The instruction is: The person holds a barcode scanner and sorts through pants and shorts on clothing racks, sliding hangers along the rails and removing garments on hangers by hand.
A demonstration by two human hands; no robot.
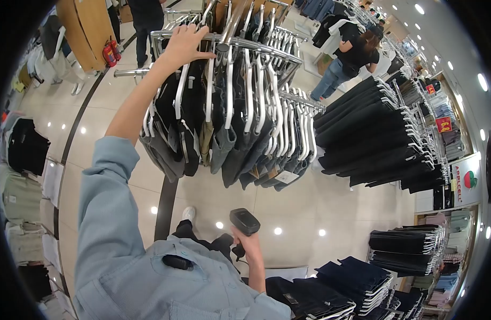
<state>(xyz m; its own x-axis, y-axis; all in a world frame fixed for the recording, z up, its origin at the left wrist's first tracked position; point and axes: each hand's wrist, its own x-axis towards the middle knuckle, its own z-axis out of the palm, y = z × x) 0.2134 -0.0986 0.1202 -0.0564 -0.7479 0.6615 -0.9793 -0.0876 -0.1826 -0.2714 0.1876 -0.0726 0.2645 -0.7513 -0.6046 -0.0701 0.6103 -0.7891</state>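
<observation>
My left hand (188, 47) reaches up to a chrome clothes rack (240, 41), its fingers curled over the end rail and its thumb stretched out to the right. Under that hand, jeans and dark trousers (192, 144) hang in a row on white hangers (230, 90). A paper tag (286, 177) shows on one of the jeans. Low in front of my body, my right hand (249, 246) is wrapped around the handle of a black handheld barcode scanner (245, 221), whose head points up and forward. My fingers partly hide the scanner's handle.
Black trousers (362, 136) hang on a rack to the right, and more dark trousers (330, 288) hang close at my lower right. A person in a black top (357, 50) stands beyond the rack. Red fire extinguishers (110, 53) stand at the far left.
</observation>
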